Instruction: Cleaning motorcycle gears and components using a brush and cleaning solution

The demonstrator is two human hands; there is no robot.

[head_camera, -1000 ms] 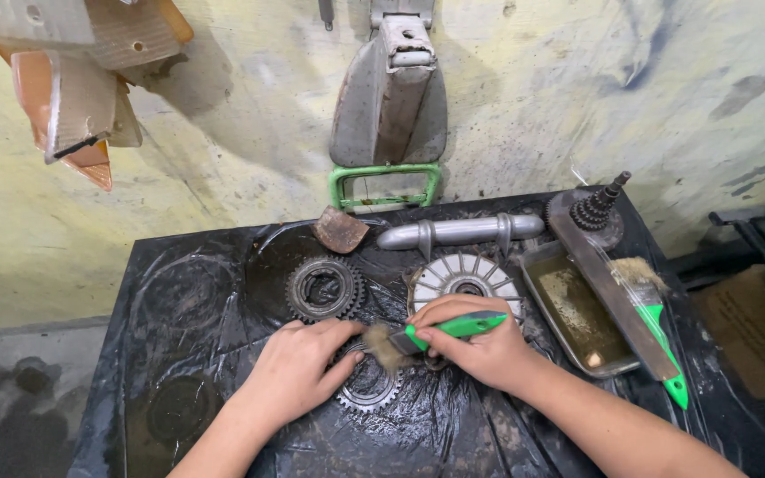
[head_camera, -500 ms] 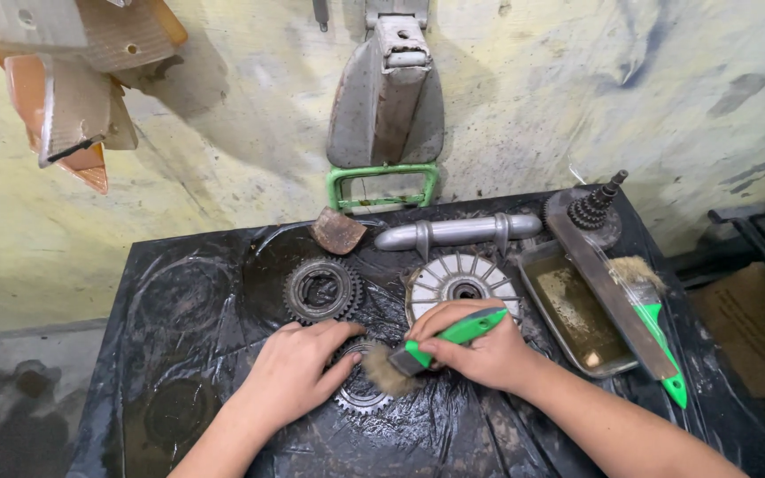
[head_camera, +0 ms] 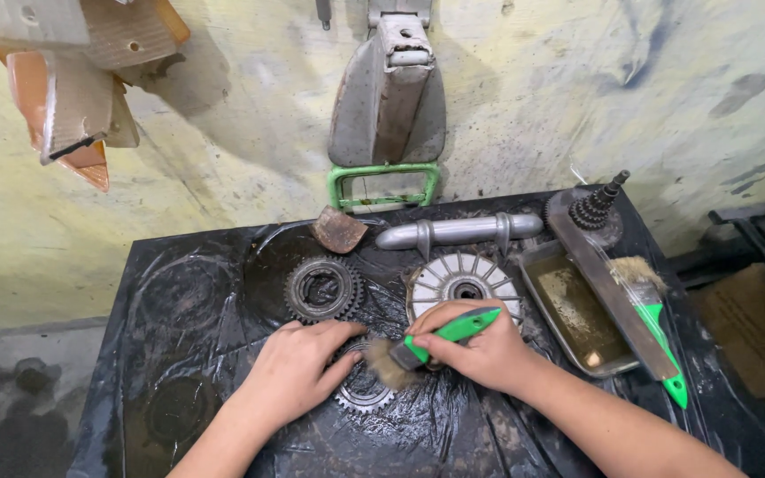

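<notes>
At lower centre, our left hand (head_camera: 292,373) presses flat on the toothed gear (head_camera: 361,389) while our right hand (head_camera: 480,350) grips the green-handled brush (head_camera: 427,345) against it.

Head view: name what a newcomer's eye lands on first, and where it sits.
At centre, the right hand grips a green-handled brush, its bristles on a toothed gear that the left hand steadies on the black-covered table. Just behind lie a dark gear and a pale finned disc; a metal tray sits at right.
</notes>
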